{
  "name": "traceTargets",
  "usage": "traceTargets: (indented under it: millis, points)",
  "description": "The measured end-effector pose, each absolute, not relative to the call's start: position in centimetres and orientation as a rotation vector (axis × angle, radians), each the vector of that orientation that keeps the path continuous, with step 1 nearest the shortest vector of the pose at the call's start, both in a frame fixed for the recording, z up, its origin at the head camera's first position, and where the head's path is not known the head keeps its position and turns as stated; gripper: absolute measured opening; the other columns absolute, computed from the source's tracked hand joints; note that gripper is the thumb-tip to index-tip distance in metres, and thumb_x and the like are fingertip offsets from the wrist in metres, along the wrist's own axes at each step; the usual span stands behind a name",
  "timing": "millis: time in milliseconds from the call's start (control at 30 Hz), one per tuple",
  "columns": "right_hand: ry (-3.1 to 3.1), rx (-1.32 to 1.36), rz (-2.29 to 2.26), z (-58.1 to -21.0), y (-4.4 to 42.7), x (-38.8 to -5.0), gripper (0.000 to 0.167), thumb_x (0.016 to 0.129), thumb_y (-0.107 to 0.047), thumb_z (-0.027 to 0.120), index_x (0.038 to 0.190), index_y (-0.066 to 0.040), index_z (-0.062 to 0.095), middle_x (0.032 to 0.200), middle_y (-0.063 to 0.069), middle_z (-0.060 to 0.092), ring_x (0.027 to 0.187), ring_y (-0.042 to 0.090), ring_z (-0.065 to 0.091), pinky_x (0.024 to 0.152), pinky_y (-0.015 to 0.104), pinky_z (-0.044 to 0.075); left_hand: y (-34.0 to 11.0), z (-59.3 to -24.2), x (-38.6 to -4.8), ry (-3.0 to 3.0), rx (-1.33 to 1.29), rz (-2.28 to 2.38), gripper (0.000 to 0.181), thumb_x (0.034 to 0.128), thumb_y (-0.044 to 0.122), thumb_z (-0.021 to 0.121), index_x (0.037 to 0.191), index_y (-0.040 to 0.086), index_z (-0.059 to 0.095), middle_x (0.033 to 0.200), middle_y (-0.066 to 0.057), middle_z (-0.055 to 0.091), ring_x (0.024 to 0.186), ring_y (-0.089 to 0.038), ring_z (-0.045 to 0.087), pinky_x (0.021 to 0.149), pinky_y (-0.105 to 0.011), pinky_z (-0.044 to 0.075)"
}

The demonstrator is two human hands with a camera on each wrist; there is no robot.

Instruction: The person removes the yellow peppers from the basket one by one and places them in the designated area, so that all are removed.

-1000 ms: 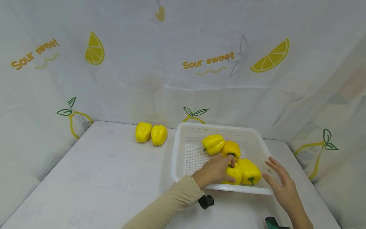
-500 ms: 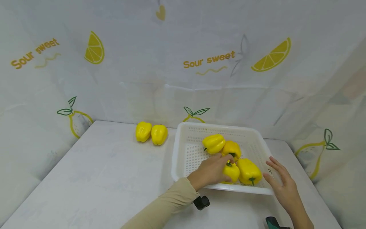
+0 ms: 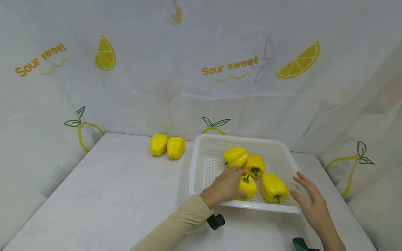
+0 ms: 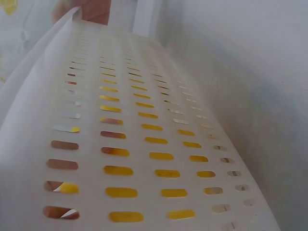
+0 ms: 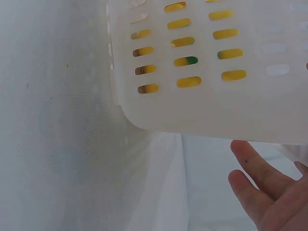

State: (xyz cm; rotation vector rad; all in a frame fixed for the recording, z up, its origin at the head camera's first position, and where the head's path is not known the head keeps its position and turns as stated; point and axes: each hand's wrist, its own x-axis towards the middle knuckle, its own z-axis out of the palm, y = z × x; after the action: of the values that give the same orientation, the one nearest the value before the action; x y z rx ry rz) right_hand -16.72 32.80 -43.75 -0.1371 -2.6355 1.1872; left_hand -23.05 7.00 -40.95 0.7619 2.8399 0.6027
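Lying between left fingers [image 3: 240, 171], yellow pepper [image 3: 248, 188]

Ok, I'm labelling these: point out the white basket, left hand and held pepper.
White basket [image 3: 260, 206], head view: front rim.
Left hand [image 3: 223, 185], head view: back of hand.
Held pepper [image 3: 248, 188], head view: visible side.

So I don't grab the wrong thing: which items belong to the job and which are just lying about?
In the job:
white basket, right hand at its edge
pepper gripped by the left hand
three other peppers inside

Apart from it:
two peppers on the table, perhaps job items too
printed cloth backdrop
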Motion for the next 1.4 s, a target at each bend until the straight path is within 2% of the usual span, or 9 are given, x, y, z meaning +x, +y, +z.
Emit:
traceTargets:
  millis: [233, 467, 600, 700, 800, 933, 1100, 1400]
  points:
    - [-2.642, -0.16, 1.206, -43.9, 32.8, -16.6, 0.055, 0.102, -0.026, 0.054, 0.149, -0.002, 0.039, 0.166, 0.011, 0.016, 0.151, 0.045, 0.012, 0.11, 0.076, 0.015, 6.8, -41.2, -23.1, 2.747, 0.729, 0.714, 0.071, 0.0744, 0.038, 0.087, 0.135, 0.024, 0.053, 0.137, 0.004, 0.053, 0.12, -0.01, 0.055, 0.099, -0.028, 0.049]
    - [-2.637, -0.147, 1.202, -44.0, 32.8, -16.7, 0.055, 0.102, -0.025, 0.054, 0.149, -0.002, 0.039, 0.166, 0.012, 0.016, 0.151, 0.045, 0.012, 0.11, 0.076, 0.016, 6.5, -41.4, -23.2, 2.699, 0.757, 0.765, 0.07, 0.075, 0.036, 0.087, 0.134, 0.026, 0.05, 0.139, 0.006, 0.055, 0.122, -0.011, 0.056, 0.098, -0.03, 0.049]
    - [-2.651, -0.156, 1.201, -44.0, 32.9, -16.7, 0.055, 0.102, -0.025, 0.054, 0.15, -0.001, 0.038, 0.166, 0.013, 0.016, 0.151, 0.045, 0.012, 0.109, 0.076, 0.017, 6.7, -41.3, -23.1, 2.749, 0.717, 0.727, 0.071, 0.0759, 0.039, 0.085, 0.137, 0.029, 0.05, 0.132, 0.001, 0.057, 0.104, -0.012, 0.059, 0.084, -0.029, 0.052]
    - [-2.653, -0.16, 1.205, -43.9, 32.8, -16.7, 0.055, 0.102, -0.025, 0.054, 0.15, -0.002, 0.038, 0.166, 0.013, 0.017, 0.151, 0.045, 0.013, 0.109, 0.076, 0.017, 6.7, -41.2, -23.0, 2.785, 0.688, 0.733, 0.072, 0.0765, 0.042, 0.084, 0.139, 0.031, 0.051, 0.126, -0.002, 0.054, 0.088, -0.011, 0.054, 0.071, -0.025, 0.049]
    - [-2.648, -0.16, 1.202, -43.8, 32.8, -16.7, 0.055, 0.102, -0.025, 0.054, 0.15, -0.003, 0.039, 0.166, 0.013, 0.017, 0.15, 0.045, 0.013, 0.109, 0.075, 0.018, 6.7, -41.0, -22.9, 2.795, 0.664, 0.784, 0.074, 0.0772, 0.042, 0.083, 0.142, 0.03, 0.049, 0.122, -0.002, 0.052, 0.083, -0.01, 0.05, 0.066, -0.022, 0.046]
    - [-2.639, -0.149, 1.192, -43.8, 32.7, -16.7, 0.054, 0.102, -0.024, 0.054, 0.149, -0.002, 0.04, 0.166, 0.013, 0.018, 0.15, 0.046, 0.014, 0.109, 0.075, 0.018, 6.3, -40.7, -22.7, 2.81, 0.658, 0.865, 0.08, 0.0787, 0.041, 0.082, 0.146, 0.024, 0.044, 0.124, -0.001, 0.052, 0.093, -0.01, 0.054, 0.075, -0.024, 0.051]
    - [-2.632, -0.141, 1.189, -43.8, 32.8, -16.8, 0.054, 0.102, -0.024, 0.054, 0.149, -0.002, 0.04, 0.165, 0.014, 0.019, 0.15, 0.045, 0.014, 0.11, 0.075, 0.017, 5.5, -40.1, -22.5, 2.825, 0.661, 0.989, 0.08, 0.0802, 0.04, 0.08, 0.147, 0.018, 0.042, 0.136, -0.002, 0.052, 0.11, -0.013, 0.056, 0.09, -0.031, 0.052]
    - [-2.62, -0.134, 1.205, -43.7, 32.7, -16.7, 0.052, 0.102, -0.023, 0.053, 0.148, 0.0, 0.041, 0.165, 0.015, 0.019, 0.15, 0.046, 0.013, 0.109, 0.076, 0.015, 3.9, -40.0, -22.3, 2.822, 0.69, 1.217, 0.077, 0.0829, 0.042, 0.077, 0.147, 0.017, 0.042, 0.131, -0.005, 0.052, 0.101, -0.011, 0.053, 0.085, -0.025, 0.05]
